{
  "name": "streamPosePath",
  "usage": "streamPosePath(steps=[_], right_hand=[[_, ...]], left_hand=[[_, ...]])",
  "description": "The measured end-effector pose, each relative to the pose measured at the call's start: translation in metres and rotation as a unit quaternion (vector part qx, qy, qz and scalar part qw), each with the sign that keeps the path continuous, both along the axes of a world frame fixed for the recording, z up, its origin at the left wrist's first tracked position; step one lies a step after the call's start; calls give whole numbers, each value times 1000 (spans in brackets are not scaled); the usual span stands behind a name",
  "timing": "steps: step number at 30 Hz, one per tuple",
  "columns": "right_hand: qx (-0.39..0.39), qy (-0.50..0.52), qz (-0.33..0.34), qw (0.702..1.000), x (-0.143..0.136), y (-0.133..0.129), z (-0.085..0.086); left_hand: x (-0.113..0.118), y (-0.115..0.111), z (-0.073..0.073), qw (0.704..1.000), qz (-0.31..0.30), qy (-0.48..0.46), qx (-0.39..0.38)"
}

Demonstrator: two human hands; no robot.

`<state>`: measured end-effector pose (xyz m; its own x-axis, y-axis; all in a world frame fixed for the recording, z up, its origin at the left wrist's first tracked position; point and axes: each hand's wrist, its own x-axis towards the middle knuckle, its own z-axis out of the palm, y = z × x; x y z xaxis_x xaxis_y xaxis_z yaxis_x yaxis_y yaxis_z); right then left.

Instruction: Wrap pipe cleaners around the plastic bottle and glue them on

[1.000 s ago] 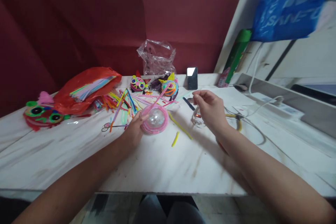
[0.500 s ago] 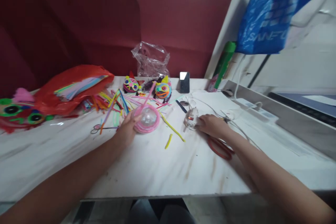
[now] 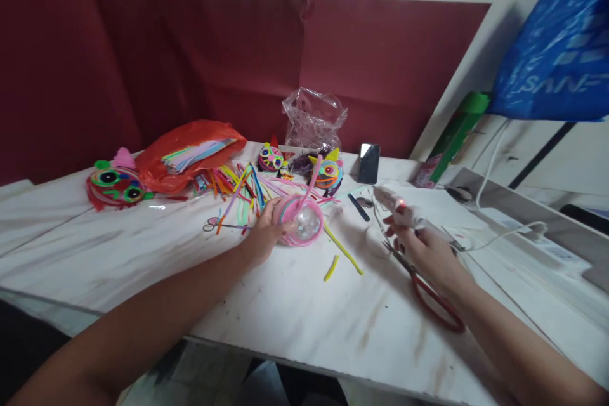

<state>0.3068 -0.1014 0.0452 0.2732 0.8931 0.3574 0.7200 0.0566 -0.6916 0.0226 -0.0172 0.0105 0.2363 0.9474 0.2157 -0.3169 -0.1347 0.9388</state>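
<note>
My left hand (image 3: 265, 233) is wrapped round the side of a clear ball with pink pipe cleaner (image 3: 304, 242) coiled about its rim. One loose pink end sticks up from the coil. My right hand (image 3: 431, 257) grips a whitish glue gun (image 3: 403, 210) with a small red light, its nozzle pointing left and away from me; motion blurs it. Beneath that hand lie red-handled scissors (image 3: 438, 306) on the table. Two yellow pipe cleaner pieces (image 3: 343, 250) rest between my hands.
Decorated animal-face balls (image 3: 118, 185) sit at the left and back. A red bag (image 3: 190, 139) and loose pipe cleaners (image 3: 238, 184) lie nearby, with small scissors (image 3: 212, 224). A phone (image 3: 368, 163) leans at the back. White cables (image 3: 504, 238) run at the right.
My right hand has lifted the glue gun off the table and turned it, moving it right. My left hand still holds the pink-wrimmed ball. The view has swung left.
</note>
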Motion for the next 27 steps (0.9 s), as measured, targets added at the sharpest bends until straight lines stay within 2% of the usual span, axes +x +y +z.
streamPosePath(steps=[3,5,8,13,20,27], right_hand=[[-9,149,95,984,-30,-3,10],[0,170,142,975,-45,-4,8],[16,143,189,971,-56,-9,-6],[11,55,233,971,-56,-24,-24],[41,1,277,960,-57,-31,-21],[31,-18,302,953,-60,-35,-12]], left_hand=[[-2,0,-1,998,32,51,29],[-4,1,-2,996,42,68,51],[-6,6,-7,993,51,73,83],[-6,10,-13,986,64,106,112],[-2,1,-5,985,61,115,111],[-4,3,-9,981,70,119,139]])
